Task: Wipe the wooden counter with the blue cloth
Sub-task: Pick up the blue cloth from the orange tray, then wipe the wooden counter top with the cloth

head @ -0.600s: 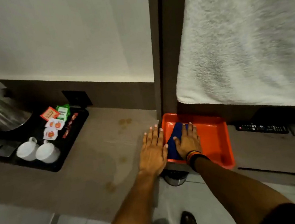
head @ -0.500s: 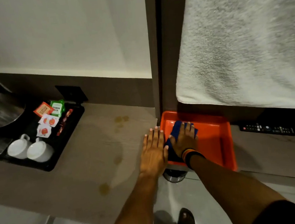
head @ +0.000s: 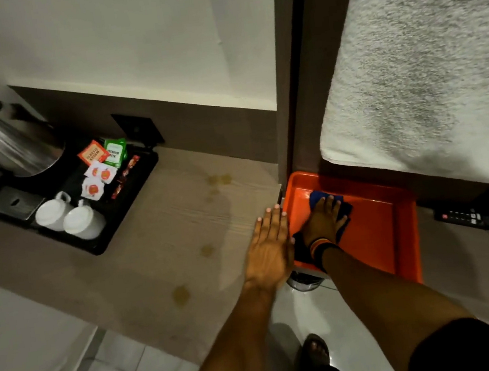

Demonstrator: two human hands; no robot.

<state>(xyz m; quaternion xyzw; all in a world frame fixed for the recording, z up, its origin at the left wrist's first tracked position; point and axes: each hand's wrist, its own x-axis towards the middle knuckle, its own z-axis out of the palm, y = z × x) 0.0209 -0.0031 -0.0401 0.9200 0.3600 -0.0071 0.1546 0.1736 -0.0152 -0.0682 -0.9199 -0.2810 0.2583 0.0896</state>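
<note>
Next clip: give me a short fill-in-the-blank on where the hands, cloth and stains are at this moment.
1. The right hand presses the blue cloth inside the ____ tray.
2. The left hand lies flat on the wooden ____.
3. The yellowish stains lie between the left hand and the black tray holding two white ____.

Missing words: orange; counter; cups

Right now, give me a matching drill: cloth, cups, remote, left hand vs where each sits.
Things:
1. cloth
2. cups
3. remote
4. left hand

Places:
A. flat on the counter, at its right edge
B. on the black tray
C. in the orange tray, under the right hand
D. right of the orange tray

Pairs: 1-C, 2-B, 3-D, 4-A
</note>
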